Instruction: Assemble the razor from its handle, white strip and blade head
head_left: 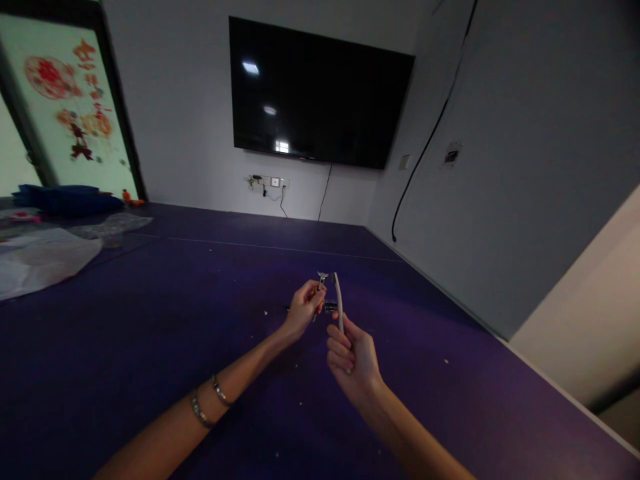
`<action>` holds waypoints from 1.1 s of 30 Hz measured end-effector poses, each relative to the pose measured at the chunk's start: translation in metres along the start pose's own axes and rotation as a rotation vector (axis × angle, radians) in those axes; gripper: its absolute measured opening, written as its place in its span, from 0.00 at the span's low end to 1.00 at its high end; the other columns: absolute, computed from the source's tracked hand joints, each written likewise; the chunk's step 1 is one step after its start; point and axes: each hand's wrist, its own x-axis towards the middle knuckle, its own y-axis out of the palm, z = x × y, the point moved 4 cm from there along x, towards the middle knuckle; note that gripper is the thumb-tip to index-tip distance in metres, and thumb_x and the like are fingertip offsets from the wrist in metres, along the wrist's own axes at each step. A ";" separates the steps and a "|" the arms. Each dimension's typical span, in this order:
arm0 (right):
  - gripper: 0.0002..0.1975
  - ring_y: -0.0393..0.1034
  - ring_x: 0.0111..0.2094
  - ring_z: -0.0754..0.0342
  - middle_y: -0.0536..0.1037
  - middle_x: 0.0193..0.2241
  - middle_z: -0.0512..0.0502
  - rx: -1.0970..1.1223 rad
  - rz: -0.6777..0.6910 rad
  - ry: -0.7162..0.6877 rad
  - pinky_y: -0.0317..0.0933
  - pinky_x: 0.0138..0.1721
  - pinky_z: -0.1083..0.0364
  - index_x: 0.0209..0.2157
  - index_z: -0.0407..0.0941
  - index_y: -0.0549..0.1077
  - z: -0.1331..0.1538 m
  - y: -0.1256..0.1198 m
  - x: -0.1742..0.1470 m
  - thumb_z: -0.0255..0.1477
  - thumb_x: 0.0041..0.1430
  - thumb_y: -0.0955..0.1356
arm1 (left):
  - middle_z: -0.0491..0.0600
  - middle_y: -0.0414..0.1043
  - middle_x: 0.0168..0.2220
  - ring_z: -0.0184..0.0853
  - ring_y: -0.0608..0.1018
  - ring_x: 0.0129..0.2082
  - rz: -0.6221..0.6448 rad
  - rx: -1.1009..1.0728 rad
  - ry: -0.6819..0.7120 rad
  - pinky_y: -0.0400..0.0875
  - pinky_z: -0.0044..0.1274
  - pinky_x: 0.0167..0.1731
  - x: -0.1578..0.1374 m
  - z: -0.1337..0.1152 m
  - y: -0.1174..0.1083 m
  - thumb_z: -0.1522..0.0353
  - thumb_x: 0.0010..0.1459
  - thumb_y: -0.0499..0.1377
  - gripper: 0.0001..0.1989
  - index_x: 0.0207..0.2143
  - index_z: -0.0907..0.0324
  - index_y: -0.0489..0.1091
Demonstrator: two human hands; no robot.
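My left hand is closed around the handle of a razor, whose T-shaped silver head points up. In my right hand is a pale toothbrush, held upright with its bristles turned left toward the razor's head. The brush and razor heads are close together; whether they touch I cannot tell. Behind the hands, a small dark object with light marks lies on the purple surface, partly hidden by the fingers and the brush. Two bracelets circle my left forearm.
Clear plastic wrapping and a folded dark blue cloth lie at the far left, with a small orange item beside them. A television hangs on the wall over sockets. A black cable runs down the right wall.
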 end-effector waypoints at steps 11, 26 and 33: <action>0.05 0.36 0.09 0.68 0.48 0.12 0.62 -0.016 0.011 0.012 0.34 0.09 0.67 0.28 0.44 0.63 -0.003 0.003 0.002 0.28 0.57 0.62 | 0.39 0.59 0.20 0.23 0.63 0.18 -0.028 0.040 0.007 0.56 0.17 0.19 0.001 -0.004 0.001 0.65 0.51 0.58 0.08 0.32 0.60 0.64; 0.03 0.46 0.12 0.66 0.57 0.15 0.59 -0.204 0.033 -0.200 0.44 0.12 0.65 0.30 0.44 0.67 0.040 -0.003 0.005 0.28 0.53 0.66 | 0.42 0.62 0.21 0.25 0.64 0.19 -0.044 0.103 -0.080 0.58 0.18 0.20 0.011 0.001 -0.010 0.60 0.56 0.51 0.15 0.39 0.60 0.67; 0.08 0.57 0.20 0.62 0.65 0.20 0.54 -0.633 -0.002 -0.330 0.54 0.23 0.61 0.28 0.43 0.70 0.091 -0.019 0.026 0.33 0.48 0.69 | 0.37 0.51 0.18 0.23 0.56 0.14 -0.033 0.032 -0.159 0.52 0.16 0.14 0.010 0.011 -0.014 0.53 0.55 0.50 0.18 0.35 0.59 0.64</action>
